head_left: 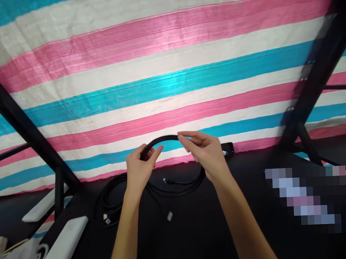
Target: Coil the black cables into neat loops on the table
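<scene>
1. We had the black cable (165, 138) up in an arch between our fingers, above the black table (183, 243).
2. Our right hand (206, 151) pinched it with thumb and fingertips. Our left hand (141, 161) curled its fingers round it, with the thumb sticking out.
3. It seemed best to keep the arch round and soft, since a sharp bend could hurt the cable.
4. More black loops (109, 191) lay below, beside our left fingers, so we needed to watch for snags.
5. A pale plug (169, 216) lay below, between our hands. Gentle pulling seemed wise.
</scene>
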Demonstrator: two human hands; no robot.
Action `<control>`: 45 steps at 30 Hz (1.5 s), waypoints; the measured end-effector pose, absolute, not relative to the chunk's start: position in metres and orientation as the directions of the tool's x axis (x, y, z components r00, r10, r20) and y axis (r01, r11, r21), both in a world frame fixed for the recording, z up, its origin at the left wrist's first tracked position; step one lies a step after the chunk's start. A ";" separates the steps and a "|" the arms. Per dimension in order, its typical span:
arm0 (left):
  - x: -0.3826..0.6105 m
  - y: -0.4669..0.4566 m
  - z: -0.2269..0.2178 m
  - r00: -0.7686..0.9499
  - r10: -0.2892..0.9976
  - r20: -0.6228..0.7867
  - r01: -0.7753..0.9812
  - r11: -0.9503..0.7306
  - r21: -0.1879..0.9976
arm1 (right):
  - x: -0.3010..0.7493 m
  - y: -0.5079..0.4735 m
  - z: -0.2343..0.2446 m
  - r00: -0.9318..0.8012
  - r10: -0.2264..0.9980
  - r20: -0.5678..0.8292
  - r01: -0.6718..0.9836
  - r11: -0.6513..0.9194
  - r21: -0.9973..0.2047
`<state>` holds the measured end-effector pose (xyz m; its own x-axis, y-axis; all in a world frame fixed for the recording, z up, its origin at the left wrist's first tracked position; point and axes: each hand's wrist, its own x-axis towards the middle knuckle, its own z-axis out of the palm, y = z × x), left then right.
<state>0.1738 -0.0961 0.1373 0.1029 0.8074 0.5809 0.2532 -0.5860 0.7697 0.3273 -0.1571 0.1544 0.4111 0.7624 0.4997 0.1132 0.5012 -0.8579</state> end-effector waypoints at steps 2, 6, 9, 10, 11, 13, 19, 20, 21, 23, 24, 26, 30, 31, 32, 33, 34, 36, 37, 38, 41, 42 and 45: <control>0.174 -0.092 0.135 0.060 0.826 0.561 0.236 -0.558 0.796 | 0.332 -0.159 0.155 0.495 0.696 0.520 0.084 0.557 -0.826; 0.180 -0.085 0.127 0.001 0.837 0.547 0.168 -0.539 0.825 | 0.340 -0.167 0.158 0.529 0.616 0.584 0.109 0.633 -0.766; 0.185 -0.085 0.122 0.034 0.888 0.459 0.159 -0.459 0.874 | 0.342 -0.173 0.158 0.523 0.566 0.638 0.168 0.665 -0.728; 0.186 -0.085 0.121 0.065 0.915 0.397 0.159 -0.402 0.901 | 0.342 -0.175 0.158 0.523 0.548 0.653 0.187 0.673 -0.715; 0.186 -0.087 0.120 0.100 0.941 0.324 0.161 -0.337 0.928 | 0.342 -0.176 0.157 0.523 0.533 0.665 0.204 0.679 -0.705; 0.186 -0.090 0.121 0.204 0.963 0.176 0.165 -0.211 0.964 | 0.341 -0.178 0.156 0.521 0.512 0.683 0.234 0.683 -0.691; 0.180 -0.099 0.130 0.512 0.846 0.148 0.066 -0.210 0.975 | 0.343 -0.179 0.160 0.515 0.542 0.665 0.190 0.684 -0.704; 0.180 -0.100 0.132 0.519 0.837 0.176 0.028 -0.222 0.975 | 0.344 -0.178 0.161 0.517 0.561 0.647 0.161 0.678 -0.717; 0.180 -0.101 0.133 0.514 0.833 0.205 -0.019 -0.228 0.973 | 0.345 -0.176 0.161 0.515 0.585 0.626 0.126 0.671 -0.731; 0.180 -0.101 0.135 0.494 0.830 0.260 -0.140 -0.219 0.966 | 0.349 -0.170 0.161 0.493 0.650 0.579 0.041 0.647 -0.761; 0.180 -0.100 0.137 0.485 0.828 0.281 -0.199 -0.208 0.958 | 0.351 -0.165 0.159 0.472 0.689 0.550 -0.005 0.626 -0.780; 0.180 -0.099 0.138 0.477 0.822 0.310 -0.285 -0.188 0.940 | 0.354 -0.154 0.153 0.422 0.765 0.487 -0.080 0.566 -0.820; 0.177 -0.098 0.141 0.517 0.793 0.321 -0.375 -0.127 0.918 | 0.353 -0.137 0.140 0.370 0.833 0.412 -0.068 0.467 -0.882; 0.176 -0.098 0.141 0.527 0.790 0.312 -0.406 -0.088 0.910 | 0.352 -0.136 0.138 0.370 0.828 0.421 -0.031 0.464 -0.885; 0.175 -0.098 0.142 0.532 0.792 0.300 -0.435 -0.048 0.899 | 0.350 -0.135 0.136 0.377 0.813 0.444 0.021 0.471 -0.882; 0.175 -0.098 0.142 0.534 0.796 0.286 -0.457 -0.014 0.890 | 0.348 -0.135 0.136 0.385 0.789 0.478 0.088 0.485 -0.870; 0.174 -0.097 0.143 0.531 0.802 0.273 -0.468 0.009 0.884 | 0.346 -0.136 0.136 0.390 0.759 0.522 0.167 0.500 -0.850; 0.172 -0.096 0.143 0.516 0.819 0.251 -0.456 0.014 0.890 | 0.343 -0.138 0.137 0.370 0.701 0.609 0.325 0.516 -0.792; 0.170 -0.095 0.143 0.510 0.825 0.242 -0.435 0.005 0.900 | 0.341 -0.140 0.137 0.345 0.689 0.637 0.382 0.517 -0.766; 0.169 -0.094 0.143 0.504 0.831 0.237 -0.414 -0.009 0.910 | 0.340 -0.141 0.138 0.319 0.685 0.655 0.418 0.518 -0.746; 0.165 -0.092 0.143 0.494 0.838 0.232 -0.343 -0.057 0.938 | 0.336 -0.142 0.139 0.257 0.705 0.661 0.442 0.523 -0.729; 0.164 -0.092 0.143 0.496 0.837 0.230 -0.320 -0.070 0.945 | 0.335 -0.143 0.140 0.247 0.707 0.662 0.446 0.524 -0.726; 0.162 -0.094 0.143 0.503 0.836 0.220 -0.280 -0.083 0.956 | 0.332 -0.146 0.141 0.238 0.696 0.678 0.488 0.518 -0.702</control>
<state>0.1622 -0.0938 0.1429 0.5032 0.8357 0.2198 -0.2800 -0.0829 0.9564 0.3320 -0.1463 0.1412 0.2377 0.6957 0.6779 0.4885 0.5176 -0.7025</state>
